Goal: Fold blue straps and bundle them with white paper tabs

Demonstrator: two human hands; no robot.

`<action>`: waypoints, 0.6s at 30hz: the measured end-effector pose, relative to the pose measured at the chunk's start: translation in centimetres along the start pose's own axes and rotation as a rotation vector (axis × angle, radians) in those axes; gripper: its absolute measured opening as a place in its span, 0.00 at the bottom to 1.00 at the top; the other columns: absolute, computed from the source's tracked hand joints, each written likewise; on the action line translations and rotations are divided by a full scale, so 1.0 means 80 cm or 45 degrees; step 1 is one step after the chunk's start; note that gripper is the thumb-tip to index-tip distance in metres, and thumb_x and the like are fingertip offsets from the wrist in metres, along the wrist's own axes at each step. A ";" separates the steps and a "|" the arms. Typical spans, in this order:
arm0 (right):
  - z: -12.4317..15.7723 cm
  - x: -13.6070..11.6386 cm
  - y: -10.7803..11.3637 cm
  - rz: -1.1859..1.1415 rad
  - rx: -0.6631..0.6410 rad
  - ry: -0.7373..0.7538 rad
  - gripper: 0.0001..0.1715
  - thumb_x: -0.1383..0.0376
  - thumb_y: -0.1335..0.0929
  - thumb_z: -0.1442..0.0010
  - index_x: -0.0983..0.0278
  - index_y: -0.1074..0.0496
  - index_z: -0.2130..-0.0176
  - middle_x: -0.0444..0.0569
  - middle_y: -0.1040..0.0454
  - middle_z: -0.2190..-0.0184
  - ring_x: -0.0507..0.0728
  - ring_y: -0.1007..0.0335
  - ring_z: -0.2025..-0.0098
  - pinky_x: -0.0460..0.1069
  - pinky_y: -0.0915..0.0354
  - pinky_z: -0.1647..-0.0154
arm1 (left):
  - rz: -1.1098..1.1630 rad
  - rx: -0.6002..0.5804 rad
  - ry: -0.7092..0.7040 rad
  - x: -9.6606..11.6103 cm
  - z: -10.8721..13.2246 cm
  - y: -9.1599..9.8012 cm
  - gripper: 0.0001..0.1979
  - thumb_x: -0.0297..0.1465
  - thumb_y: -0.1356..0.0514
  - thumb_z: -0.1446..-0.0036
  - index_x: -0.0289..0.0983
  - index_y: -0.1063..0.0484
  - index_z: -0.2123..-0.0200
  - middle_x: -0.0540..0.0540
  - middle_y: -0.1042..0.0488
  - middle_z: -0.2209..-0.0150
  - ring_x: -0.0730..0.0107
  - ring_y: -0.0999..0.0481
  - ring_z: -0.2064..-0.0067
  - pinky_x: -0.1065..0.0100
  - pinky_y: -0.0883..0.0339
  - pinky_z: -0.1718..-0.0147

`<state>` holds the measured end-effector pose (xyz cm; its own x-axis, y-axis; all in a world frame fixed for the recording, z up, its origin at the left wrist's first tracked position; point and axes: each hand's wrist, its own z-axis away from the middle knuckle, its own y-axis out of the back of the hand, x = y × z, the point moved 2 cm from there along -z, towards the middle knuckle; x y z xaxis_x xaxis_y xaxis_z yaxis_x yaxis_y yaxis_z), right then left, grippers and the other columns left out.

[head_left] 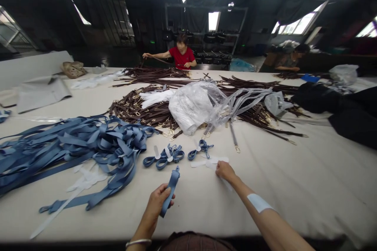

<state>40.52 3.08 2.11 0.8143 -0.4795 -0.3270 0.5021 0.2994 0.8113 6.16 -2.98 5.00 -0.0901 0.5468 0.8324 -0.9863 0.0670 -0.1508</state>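
In my left hand (pixel 159 204) is a folded blue webbing strap (pixel 171 190), its clip end pointing away from me. My right hand (pixel 225 171) is closed at the white strips (pixel 210 161) lying on the table, fingers pinched on one of them. Just beyond my hands lie coiled blue straps (pixel 169 157), bound with white bands, and another coiled strap (pixel 200 149) to their right. A large loose heap of blue straps (pixel 97 137) spreads over the left side, with a white strip bundle (pixel 88 178) among its near ends.
Dark brown straps with metal clips (pixel 141 113) are piled across the middle, under a clear plastic bag (pixel 191 106). Black cloth (pixel 353 110) lies at the right edge. A person in a red shirt (pixel 184 58) handles straps across the table (pixel 294 188); another person sits far right.
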 end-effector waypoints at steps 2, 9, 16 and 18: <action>0.016 -0.002 -0.008 -0.085 0.072 -0.017 0.04 0.72 0.32 0.45 0.65 0.33 0.66 0.45 0.30 0.68 0.54 0.33 0.62 0.50 0.37 0.58 | 0.051 -0.054 0.028 0.006 -0.008 0.007 0.28 0.48 0.31 0.58 0.34 0.27 0.59 0.47 0.24 0.74 0.71 0.26 0.77 0.72 0.34 0.77; 0.082 -0.029 -0.042 -0.580 0.035 -0.113 0.01 0.67 0.39 0.45 0.62 0.39 0.68 0.48 0.26 0.67 0.53 0.28 0.66 0.45 0.37 0.71 | 0.250 -0.278 0.109 0.037 -0.032 0.016 0.28 0.43 0.29 0.58 0.33 0.29 0.57 0.47 0.24 0.74 0.76 0.27 0.77 0.77 0.37 0.78; 0.142 -0.088 -0.072 -0.803 -0.105 0.030 0.12 0.62 0.36 0.48 0.62 0.30 0.62 0.43 0.28 0.75 0.48 0.40 0.79 0.43 0.48 0.80 | 0.402 -0.514 0.200 0.063 -0.044 0.002 0.27 0.39 0.28 0.56 0.34 0.32 0.54 0.48 0.24 0.74 0.79 0.29 0.79 0.78 0.37 0.79; 0.155 -0.106 -0.080 -0.842 -0.160 0.046 0.15 0.54 0.35 0.45 0.64 0.28 0.68 0.44 0.29 0.77 0.48 0.43 0.80 0.44 0.51 0.81 | 0.321 -0.635 0.146 0.074 -0.043 -0.008 0.28 0.40 0.29 0.54 0.33 0.30 0.54 0.47 0.24 0.74 0.79 0.29 0.80 0.78 0.37 0.79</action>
<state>26.81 -4.99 5.72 0.3321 -0.5679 -0.7531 0.9266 0.0470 0.3731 6.76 3.09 8.18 -0.2713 0.6824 0.6788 -0.7491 0.2931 -0.5941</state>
